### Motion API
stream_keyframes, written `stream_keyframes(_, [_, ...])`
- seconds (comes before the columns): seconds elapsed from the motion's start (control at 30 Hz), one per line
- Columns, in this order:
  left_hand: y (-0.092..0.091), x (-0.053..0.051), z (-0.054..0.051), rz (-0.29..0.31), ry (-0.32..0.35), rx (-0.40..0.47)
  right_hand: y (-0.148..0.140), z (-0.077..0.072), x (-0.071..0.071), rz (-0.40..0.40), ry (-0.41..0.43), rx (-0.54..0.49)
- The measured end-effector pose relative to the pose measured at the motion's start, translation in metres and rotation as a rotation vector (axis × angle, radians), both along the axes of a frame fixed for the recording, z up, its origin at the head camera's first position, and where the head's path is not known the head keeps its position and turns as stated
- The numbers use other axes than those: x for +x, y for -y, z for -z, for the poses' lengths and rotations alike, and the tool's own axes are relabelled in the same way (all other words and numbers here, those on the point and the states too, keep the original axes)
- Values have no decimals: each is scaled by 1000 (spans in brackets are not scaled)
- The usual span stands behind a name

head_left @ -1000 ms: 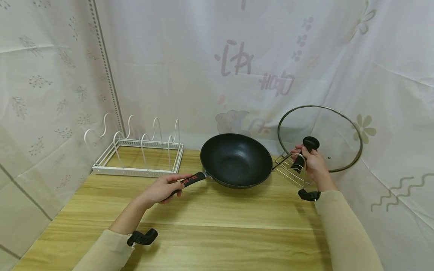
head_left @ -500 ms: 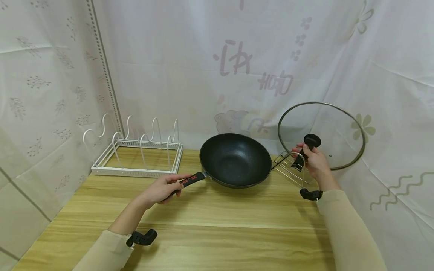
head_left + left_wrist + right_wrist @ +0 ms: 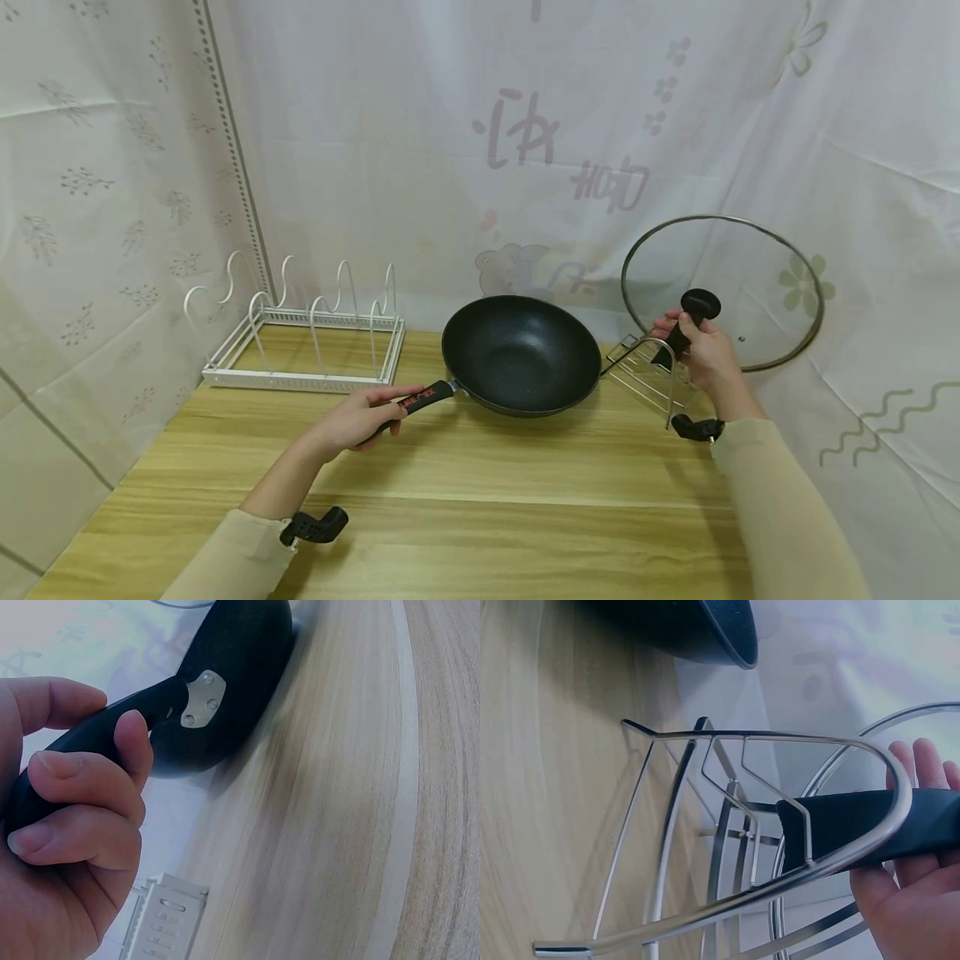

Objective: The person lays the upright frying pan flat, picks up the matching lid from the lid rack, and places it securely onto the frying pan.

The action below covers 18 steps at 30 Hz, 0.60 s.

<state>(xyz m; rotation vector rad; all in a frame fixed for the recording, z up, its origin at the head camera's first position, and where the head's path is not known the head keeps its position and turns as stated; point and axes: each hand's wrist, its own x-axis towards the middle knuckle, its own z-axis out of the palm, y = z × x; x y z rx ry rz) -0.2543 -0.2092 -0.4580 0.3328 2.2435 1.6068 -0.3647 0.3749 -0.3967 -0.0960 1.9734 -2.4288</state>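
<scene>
A black wok (image 3: 521, 354) sits upright on the wooden table, its hollow facing up. My left hand (image 3: 363, 421) grips its black handle (image 3: 427, 397), fingers curled round it in the left wrist view (image 3: 112, 724). At the right, my right hand (image 3: 705, 354) holds the black knob handle (image 3: 699, 305) of a large glass lid (image 3: 750, 279) with a metal rim. The lid stands on edge, tilted, behind the wire loop of a small metal lid rack (image 3: 802, 736). Whether its lower rim touches the rack, I cannot tell.
A white pot rack (image 3: 300, 382) with several curved dividers stands at the back left. Printed cloth (image 3: 375, 167) hangs behind the table (image 3: 480, 533) and along both sides. The wok's far rim is close to the metal rack.
My right hand has shifted up and to the right with the lid, away from the wok. The left hand and the wok have stayed in place.
</scene>
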Motion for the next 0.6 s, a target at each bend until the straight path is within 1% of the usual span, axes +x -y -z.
stream_keyframes(0.3, [0, 0, 1, -4, 1, -5, 1, -14, 6, 15, 7, 13])
stream_keyframes(0.47, [0, 0, 0, -2, -7, -3, 2, -21, 8, 5, -18, -9])
stream_keyframes(0.6, [0, 0, 0, -3, -8, 0, 1, -23, 8, 5, -46, -33])
